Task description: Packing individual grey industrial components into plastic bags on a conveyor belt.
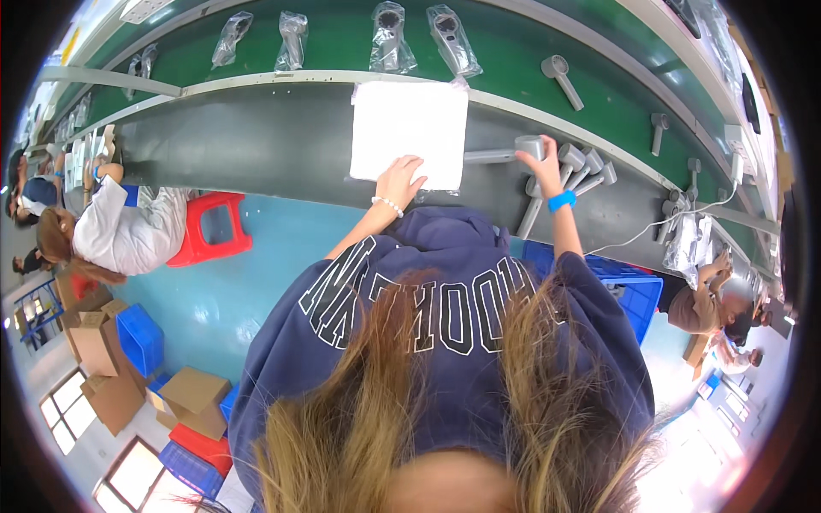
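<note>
My left hand (399,183) lies with its fingers stretched out on the lower edge of a white sheet or stack of bags (409,128). It grips nothing that I can see. My right hand (547,168) has its thumb and fingers around the round head of a grey handheld fan (492,156). The fan's handle points left, toward the white stack. Several more grey handheld fans (586,164) lie in a cluster on the dark bench just right of my right hand, heads away from me.
Along the green belt (333,43) behind the bench lie bagged fans (391,38) and a bare fan (562,81). A white cable (633,238) crosses at right. Blue crates (629,295) stand beside me. Other people work at left and right; a red stool (209,229) is at left.
</note>
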The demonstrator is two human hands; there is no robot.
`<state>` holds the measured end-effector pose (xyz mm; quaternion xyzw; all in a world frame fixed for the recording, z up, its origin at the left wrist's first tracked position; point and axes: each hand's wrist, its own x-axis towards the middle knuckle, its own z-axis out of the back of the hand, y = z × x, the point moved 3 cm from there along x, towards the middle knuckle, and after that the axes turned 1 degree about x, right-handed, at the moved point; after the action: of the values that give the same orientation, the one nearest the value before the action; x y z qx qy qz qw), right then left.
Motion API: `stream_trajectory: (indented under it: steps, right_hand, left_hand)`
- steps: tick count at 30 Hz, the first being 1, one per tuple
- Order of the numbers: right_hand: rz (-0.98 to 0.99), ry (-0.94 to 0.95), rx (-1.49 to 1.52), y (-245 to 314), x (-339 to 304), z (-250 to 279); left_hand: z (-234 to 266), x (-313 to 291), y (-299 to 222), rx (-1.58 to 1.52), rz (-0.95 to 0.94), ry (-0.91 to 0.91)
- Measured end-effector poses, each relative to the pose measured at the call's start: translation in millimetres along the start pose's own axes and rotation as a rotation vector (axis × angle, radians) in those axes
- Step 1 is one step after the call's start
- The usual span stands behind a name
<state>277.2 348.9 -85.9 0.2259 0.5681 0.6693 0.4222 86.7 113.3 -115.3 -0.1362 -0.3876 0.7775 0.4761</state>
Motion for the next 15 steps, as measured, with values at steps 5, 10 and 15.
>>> stream_trajectory:
  steps: [5, 10, 15]
  right_hand:
    - [-0.085, 0.153, 0.203, 30, -58, -44]
    - [-0.024, 0.014, 0.064, 32, -73, -62]
    - [-0.026, -0.085, -0.051, 33, -75, -69]
  left_hand:
    - [-1, 4, 3, 0.335, 0.027, 0.055]
    - [-9, 2, 0, 0.156, -0.109, 0.053]
    - [-3, 5, -23, -0.148, -0.097, 0.176]
